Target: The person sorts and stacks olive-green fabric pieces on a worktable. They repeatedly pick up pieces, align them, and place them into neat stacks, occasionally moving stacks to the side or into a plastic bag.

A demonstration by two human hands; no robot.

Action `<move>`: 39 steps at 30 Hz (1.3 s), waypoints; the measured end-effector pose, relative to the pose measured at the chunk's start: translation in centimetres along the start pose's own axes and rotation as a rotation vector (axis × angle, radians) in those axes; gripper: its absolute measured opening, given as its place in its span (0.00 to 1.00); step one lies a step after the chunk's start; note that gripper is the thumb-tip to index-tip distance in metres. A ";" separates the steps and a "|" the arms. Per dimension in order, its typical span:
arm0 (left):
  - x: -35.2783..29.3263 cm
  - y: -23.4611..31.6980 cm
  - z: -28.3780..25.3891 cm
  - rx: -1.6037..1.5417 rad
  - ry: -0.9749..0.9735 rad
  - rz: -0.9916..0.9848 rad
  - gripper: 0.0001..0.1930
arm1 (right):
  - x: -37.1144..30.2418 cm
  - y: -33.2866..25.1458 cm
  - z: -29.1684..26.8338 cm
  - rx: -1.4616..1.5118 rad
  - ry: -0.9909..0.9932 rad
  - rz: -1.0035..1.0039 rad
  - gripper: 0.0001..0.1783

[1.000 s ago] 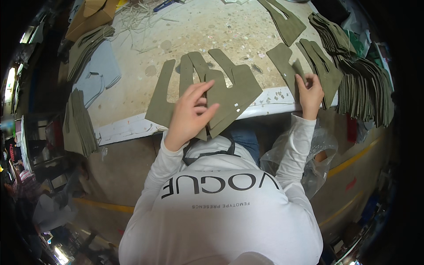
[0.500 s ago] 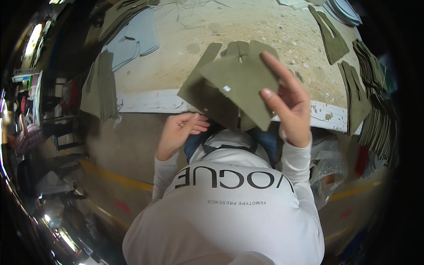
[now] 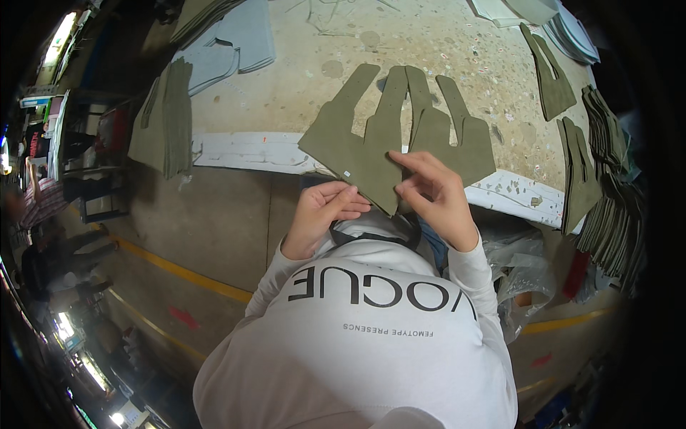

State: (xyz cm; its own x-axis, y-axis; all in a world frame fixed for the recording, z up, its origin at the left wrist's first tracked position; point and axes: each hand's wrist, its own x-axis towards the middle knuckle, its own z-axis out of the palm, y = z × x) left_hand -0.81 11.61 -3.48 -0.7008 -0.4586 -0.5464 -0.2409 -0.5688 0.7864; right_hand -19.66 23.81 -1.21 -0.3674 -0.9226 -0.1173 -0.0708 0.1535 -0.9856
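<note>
Two olive-green cut pieces with strap-like ends lie side by side at the table's near edge, their straps pointing away from me. The left olive piece (image 3: pixel 375 161) bears a small white sticker, and its lower corner overhangs the edge. My left hand (image 3: pixel 321 213) pinches this piece's lower edge between thumb and curled fingers. On its right side rests the index fingertip of my right hand (image 3: pixel 437 199), with the thumb apart from it at the piece's edge. The right olive piece (image 3: pixel 464 150) lies just beyond that hand, partly overlapped.
Stacked olive pieces (image 3: pixel 168 118) hang over the table edge at left, near pale blue-grey panels (image 3: pixel 250 36). More olive pieces (image 3: pixel 580 171) drape over the right edge. Scraps dot the worn table (image 3: pixel 279 100). A clear plastic bag (image 3: pixel 525 279) sits below at right.
The left olive piece, lifted and tilted before, now lies flat on the table. My right hand has moved down and left with it; my left hand has moved right onto its lower edge.
</note>
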 end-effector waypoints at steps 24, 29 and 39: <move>3.3 5.2 -1.3 0.549 0.420 0.631 0.21 | -1.0 1.3 -7.2 -0.376 0.696 -0.034 0.08; 1.5 5.5 -1.1 0.670 0.442 0.531 0.09 | -2.7 -3.5 -7.6 0.003 0.643 -0.210 0.14; 1.9 -0.8 1.4 0.369 -0.499 -0.081 0.22 | -5.0 -7.3 -7.5 -0.006 0.531 -0.241 0.12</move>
State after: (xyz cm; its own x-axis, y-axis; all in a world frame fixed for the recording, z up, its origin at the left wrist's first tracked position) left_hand -2.88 12.18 -4.75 -0.8782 0.0005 -0.4783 -0.4601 -0.2741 0.8445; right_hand -24.28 29.91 7.43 -0.7547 -0.6284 0.1889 -0.2149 -0.0353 -0.9760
